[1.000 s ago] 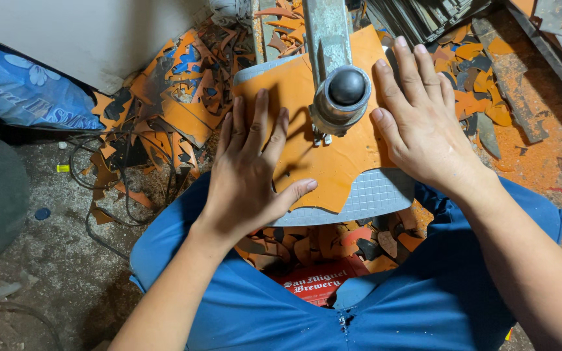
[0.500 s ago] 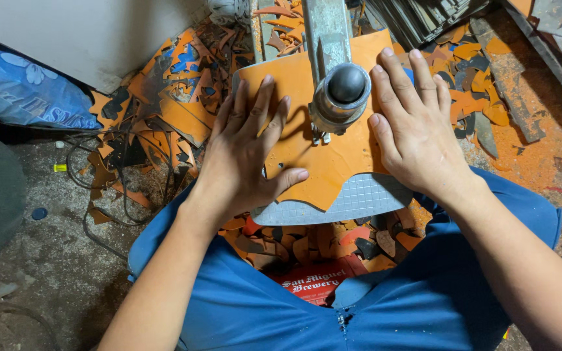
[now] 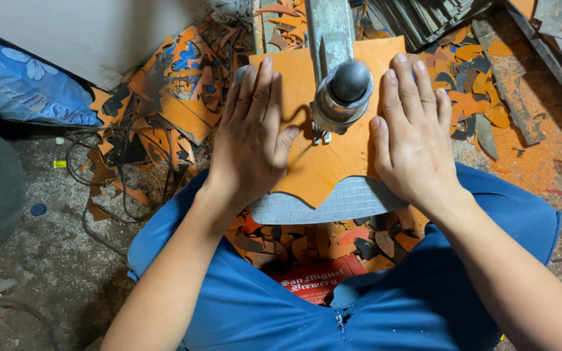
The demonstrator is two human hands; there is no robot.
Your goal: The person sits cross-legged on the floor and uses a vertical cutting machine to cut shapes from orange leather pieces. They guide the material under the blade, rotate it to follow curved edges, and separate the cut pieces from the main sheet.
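Orange sheet (image 3: 333, 162): keep left hand (image 3: 252, 140) and right hand (image 3: 414, 140) open, flat, apparently clear of the press head (image 3: 343, 97).

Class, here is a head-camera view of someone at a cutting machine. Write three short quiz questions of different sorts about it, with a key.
1. True or false: both hands lie flat on the orange sheet.
2. Which hand is beside the machine head on the side of the scrap pile by the white wall? A left hand B right hand
3. Fill in: under the sheet lies a grey, gridded ____.

Key: 1 true; 2 A; 3 pad.
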